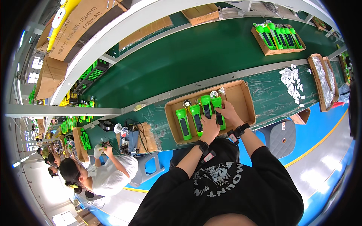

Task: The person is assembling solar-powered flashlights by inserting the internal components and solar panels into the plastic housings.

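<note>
Green flashlights (184, 125) lie crosswise in the carton (241, 102), heads far-side; left hand (211, 127) and right hand (229, 113) touch them, grips unclear

Bright, fairly even indoor light fills the scene, with glowing windows (37, 63) between nine and ten o'clock and a strip lamp (16, 164) between eight and nine. Glare whitens the floor (323, 186) at four o'clock. Fisheye distortion bows the white beam (87, 45) at ten o'clock; black rings the rim; the centre looks sharp.
</note>
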### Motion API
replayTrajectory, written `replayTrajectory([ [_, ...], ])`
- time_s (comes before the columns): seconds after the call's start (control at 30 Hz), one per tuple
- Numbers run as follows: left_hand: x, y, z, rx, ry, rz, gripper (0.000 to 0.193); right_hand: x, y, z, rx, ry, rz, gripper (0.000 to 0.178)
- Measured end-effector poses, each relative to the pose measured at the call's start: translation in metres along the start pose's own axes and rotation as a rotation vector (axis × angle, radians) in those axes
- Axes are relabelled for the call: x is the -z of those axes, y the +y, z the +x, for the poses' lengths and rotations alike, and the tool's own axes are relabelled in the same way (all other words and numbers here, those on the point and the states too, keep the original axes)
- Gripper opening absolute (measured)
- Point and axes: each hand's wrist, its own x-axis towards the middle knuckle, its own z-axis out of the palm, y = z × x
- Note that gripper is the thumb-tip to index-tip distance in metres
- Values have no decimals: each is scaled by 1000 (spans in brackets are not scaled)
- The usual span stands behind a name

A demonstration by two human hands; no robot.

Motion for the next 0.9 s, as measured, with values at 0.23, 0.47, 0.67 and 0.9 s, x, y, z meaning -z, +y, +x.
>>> replayTrajectory([
  [0.23,0,-11,-4,-20,-7,-147,69,-6,-13,-10,49,84,52,45],
  [0.47,6,-1,-4,-121,67,-47,59,-1,-3,-12,-15,72,53,47],
  [0.67,12,-9,-4,-60,59,-8,54,-12,-9,-10,91,139,47,42],
  [0.9,35,4,-20,-105,-35,-260,53,-12,38,-7,228,286,21,42],
])
